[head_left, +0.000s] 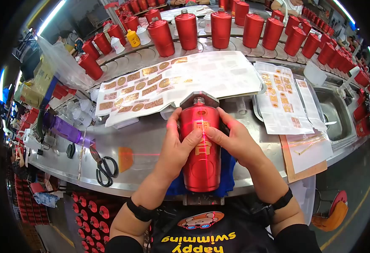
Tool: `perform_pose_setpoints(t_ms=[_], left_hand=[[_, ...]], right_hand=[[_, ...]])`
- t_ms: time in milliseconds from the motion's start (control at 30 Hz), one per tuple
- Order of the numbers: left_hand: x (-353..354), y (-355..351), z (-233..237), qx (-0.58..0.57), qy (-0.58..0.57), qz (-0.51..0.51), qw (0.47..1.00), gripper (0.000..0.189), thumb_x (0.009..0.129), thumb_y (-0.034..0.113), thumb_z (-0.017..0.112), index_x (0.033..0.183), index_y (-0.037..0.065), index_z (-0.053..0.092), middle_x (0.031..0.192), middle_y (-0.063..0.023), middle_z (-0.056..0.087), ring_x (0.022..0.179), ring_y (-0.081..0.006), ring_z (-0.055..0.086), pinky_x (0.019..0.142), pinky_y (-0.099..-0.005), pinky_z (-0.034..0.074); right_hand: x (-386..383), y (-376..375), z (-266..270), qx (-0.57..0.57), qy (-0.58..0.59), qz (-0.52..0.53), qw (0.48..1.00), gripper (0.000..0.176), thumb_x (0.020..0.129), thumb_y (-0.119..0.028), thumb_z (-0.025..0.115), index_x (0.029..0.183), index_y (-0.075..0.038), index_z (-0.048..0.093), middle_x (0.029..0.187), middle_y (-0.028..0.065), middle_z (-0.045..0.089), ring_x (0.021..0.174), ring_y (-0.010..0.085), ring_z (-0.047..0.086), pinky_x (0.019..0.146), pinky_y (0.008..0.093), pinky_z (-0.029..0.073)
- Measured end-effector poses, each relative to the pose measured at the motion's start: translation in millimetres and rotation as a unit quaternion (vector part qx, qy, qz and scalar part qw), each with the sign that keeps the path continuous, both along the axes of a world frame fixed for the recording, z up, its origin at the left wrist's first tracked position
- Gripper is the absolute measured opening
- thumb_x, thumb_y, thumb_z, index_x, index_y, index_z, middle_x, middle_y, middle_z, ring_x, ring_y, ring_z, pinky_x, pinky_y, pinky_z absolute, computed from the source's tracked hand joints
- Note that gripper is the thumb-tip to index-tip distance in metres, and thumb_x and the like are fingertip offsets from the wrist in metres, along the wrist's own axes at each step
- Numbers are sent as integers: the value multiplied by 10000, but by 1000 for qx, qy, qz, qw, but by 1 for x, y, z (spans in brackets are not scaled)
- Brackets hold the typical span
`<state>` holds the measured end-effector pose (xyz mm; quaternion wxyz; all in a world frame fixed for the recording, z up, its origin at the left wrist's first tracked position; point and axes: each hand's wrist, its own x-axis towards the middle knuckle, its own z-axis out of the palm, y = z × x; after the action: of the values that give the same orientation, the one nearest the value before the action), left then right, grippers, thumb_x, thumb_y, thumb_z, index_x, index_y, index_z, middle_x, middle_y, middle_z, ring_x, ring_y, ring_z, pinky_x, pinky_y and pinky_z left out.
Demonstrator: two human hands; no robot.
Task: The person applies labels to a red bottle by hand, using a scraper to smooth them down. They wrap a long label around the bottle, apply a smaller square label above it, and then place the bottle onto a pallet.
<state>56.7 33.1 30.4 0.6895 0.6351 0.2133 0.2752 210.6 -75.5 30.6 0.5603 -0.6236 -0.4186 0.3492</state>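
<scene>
A red bottle (200, 168) with a short neck lies in front of me, its top pointing away, against a metal holder (210, 100) and over a blue cloth (228, 179). My left hand (175, 141) wraps its left side, with the thumb pressed on the front. From the other side my right hand (236, 137) grips it, its thumb also on the front. Both thumbs touch the bottle at a gold character decal (202, 148), partly covering the upper character. Red laser lines cross the bottle.
Sheets of gold decals (140, 86) lie beyond the bottle, with more decal sheets (279, 97) at right near a sink (334, 114). Scissors (104, 166), an orange scraper-like piece (126, 158) and a purple bottle (67, 128) are at left. Red bottles (221, 29) line a conveyor behind.
</scene>
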Motion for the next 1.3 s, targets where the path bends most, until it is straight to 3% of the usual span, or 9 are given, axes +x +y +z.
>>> perform_pose_setpoints(t_ms=[100,200,300,400,600,700,1000,1200,1300], left_hand=[[4,4,2,-24,-22,9,999,852,925,356,668,1473,-80,183,1396,-212,403,1274,-233,448,1056,-337,389],[9,1,16,-113,-54,-5,992,824,923,337,672,1464,-79,211,1363,-204,443,1219,-215,497,1013,-317,428],[13,4,13,-74,-30,-3,997,791,924,320,669,1454,-77,238,1321,-194,485,1163,-198,536,967,-302,460],[13,6,17,-79,-20,1,997,764,921,307,669,1443,-77,265,1298,-192,500,1149,-199,544,962,-304,466],[21,16,17,-91,-6,-6,996,649,917,284,662,1370,-68,357,1253,-174,526,1106,-187,558,937,-295,472],[21,20,18,-123,-9,-5,992,597,929,287,643,1338,-64,387,1235,-159,535,1096,-175,557,935,-291,466],[15,22,8,-125,-33,-9,992,630,963,334,608,1389,-53,352,1278,-131,511,1161,-170,518,1000,-291,421],[10,14,4,-134,-49,-22,990,710,961,351,614,1439,-52,278,1321,-148,486,1207,-186,495,1034,-309,396],[8,17,4,-122,-53,-19,991,724,964,341,612,1455,-53,254,1334,-153,480,1207,-186,498,1027,-305,404]], right_hand=[[-1,1,8,6,42,-5,999,1001,844,-519,713,1418,181,285,1388,316,470,1325,328,456,1086,353,362],[1,5,9,-13,45,-22,999,951,851,-500,712,1419,154,321,1384,302,480,1312,319,468,1077,357,370],[4,11,2,3,32,-29,999,896,857,-480,712,1413,128,361,1371,284,498,1294,304,482,1066,362,381],[6,8,9,-32,38,-27,998,724,904,-386,693,1427,31,414,1157,86,598,888,81,525,676,220,437],[9,20,6,14,2,-32,999,561,923,-320,670,1350,6,508,1147,65,600,951,97,538,758,244,459],[5,16,25,-40,106,-35,993,518,932,-307,656,1325,5,530,1143,73,605,1008,111,537,851,256,451],[8,9,17,-20,46,-57,997,501,964,-295,613,1360,-7,507,1200,73,604,1068,136,542,942,285,437],[0,-6,3,147,-230,-58,960,515,955,-311,604,1375,-29,508,1341,229,488,1212,367,495,1038,424,394],[-8,-12,9,167,-356,-46,918,491,932,-279,629,1372,-84,532,1369,240,440,1212,411,464,1033,461,387]])
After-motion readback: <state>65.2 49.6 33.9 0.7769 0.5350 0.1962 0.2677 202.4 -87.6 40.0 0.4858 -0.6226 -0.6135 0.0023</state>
